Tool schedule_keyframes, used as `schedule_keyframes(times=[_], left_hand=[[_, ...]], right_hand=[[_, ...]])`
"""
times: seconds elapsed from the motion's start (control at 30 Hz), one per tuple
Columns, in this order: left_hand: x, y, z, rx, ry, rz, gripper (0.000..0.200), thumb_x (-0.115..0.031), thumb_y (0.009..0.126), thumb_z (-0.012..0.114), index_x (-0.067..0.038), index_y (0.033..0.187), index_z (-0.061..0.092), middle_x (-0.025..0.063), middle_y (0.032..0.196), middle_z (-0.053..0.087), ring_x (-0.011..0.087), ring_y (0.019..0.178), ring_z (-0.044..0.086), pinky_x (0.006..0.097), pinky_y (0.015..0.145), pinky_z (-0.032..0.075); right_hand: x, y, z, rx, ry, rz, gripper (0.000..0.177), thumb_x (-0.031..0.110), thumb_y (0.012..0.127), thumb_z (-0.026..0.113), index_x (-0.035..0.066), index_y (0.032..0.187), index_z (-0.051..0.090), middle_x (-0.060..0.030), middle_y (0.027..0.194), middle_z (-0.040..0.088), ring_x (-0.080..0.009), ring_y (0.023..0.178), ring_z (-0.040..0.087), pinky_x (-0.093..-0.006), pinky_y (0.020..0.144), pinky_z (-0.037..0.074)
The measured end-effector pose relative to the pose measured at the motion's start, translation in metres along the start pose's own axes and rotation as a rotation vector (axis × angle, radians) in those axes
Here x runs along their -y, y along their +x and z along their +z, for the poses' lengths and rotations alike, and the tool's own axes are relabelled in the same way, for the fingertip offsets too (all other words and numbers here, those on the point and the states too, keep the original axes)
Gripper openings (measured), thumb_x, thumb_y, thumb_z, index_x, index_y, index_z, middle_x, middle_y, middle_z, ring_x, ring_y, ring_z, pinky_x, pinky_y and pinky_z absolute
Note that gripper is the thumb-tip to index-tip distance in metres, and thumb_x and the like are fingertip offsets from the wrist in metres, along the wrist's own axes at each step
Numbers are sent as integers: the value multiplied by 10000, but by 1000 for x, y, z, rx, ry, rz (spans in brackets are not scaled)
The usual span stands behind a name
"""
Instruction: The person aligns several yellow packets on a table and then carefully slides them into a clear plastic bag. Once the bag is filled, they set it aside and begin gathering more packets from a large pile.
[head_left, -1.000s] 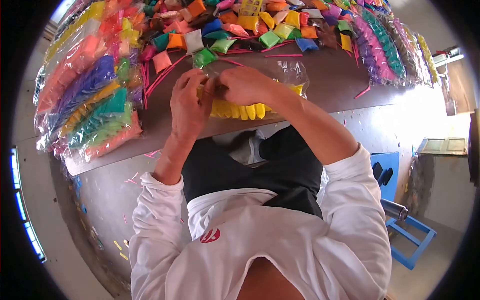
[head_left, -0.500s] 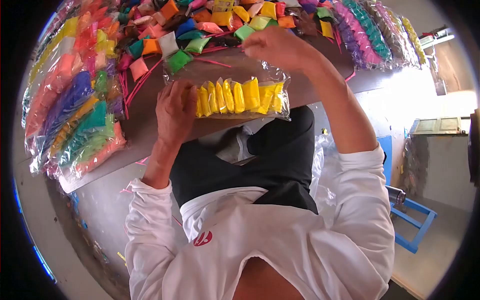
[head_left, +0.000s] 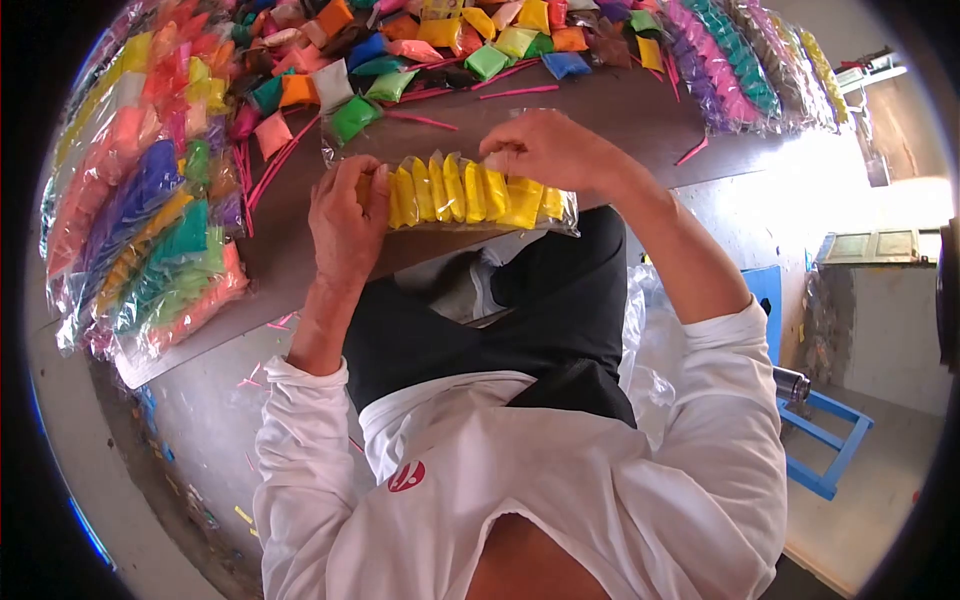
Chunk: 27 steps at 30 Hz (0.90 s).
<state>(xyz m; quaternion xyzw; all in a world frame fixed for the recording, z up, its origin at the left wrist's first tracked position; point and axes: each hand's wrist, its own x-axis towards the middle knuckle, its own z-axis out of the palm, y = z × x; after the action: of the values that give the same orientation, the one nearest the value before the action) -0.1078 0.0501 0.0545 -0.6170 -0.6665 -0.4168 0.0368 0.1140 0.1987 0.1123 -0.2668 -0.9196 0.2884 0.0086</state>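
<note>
A clear plastic bag [head_left: 566, 212] lies at the table's near edge with a row of several small yellow packets [head_left: 472, 192] standing side by side in it. At the bag's left end, my left hand [head_left: 345, 205] is closed, thumb and fingers gripping the plastic beside the first packet. My right hand [head_left: 550, 150] bends over the upper right part of the row. Its fingertips pinch at the bag's upper edge, and they partly hide the film and the packets below.
A heap of colourful small packets [head_left: 430, 50] and pink twist ties [head_left: 272, 175] covers the table's far side. Filled bags are stacked at the left [head_left: 150, 230] and far right [head_left: 735, 65]. A blue stool frame [head_left: 830, 440] stands at the lower right.
My right hand has come down from the heap onto the bag's upper edge. A blue packet now shows near the heap's front right. My left hand stays at the bag's left end.
</note>
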Motion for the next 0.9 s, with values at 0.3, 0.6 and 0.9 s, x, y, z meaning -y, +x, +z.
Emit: schedule_keyframes(times=[0.3, 0.6, 0.9], left_hand=[[-2, -3, 1, -5, 4, -62, 126, -193, 922, 619, -72, 954, 621, 105, 888, 652, 328, 858, 619, 414, 800, 468], [-1, -7, 7, -68, 29, -61, 142, -208, 922, 629, -67, 945, 626, 99, 886, 659, 314, 847, 626, 405, 794, 470], [-4, -13, 7, -99, 50, -75, 135, -205, 920, 632, -71, 943, 626, 90, 892, 661, 311, 846, 626, 406, 794, 471]], right_hand=[[7, -61, -37, -2, -216, 153, 747, 338, 676, 808, 77, 1325, 547, -151, 1260, 598, -313, 1173, 553, -410, 1035, 412], [-9, -64, 28, -372, -396, -145, 865, 350, 572, 856, 42, 1307, 520, -154, 1176, 612, -312, 1170, 524, -428, 1073, 347], [-18, -50, 25, -239, -255, -91, 862, 303, 621, 863, 60, 1356, 483, -155, 1207, 588, -323, 1181, 519, -425, 1085, 358]])
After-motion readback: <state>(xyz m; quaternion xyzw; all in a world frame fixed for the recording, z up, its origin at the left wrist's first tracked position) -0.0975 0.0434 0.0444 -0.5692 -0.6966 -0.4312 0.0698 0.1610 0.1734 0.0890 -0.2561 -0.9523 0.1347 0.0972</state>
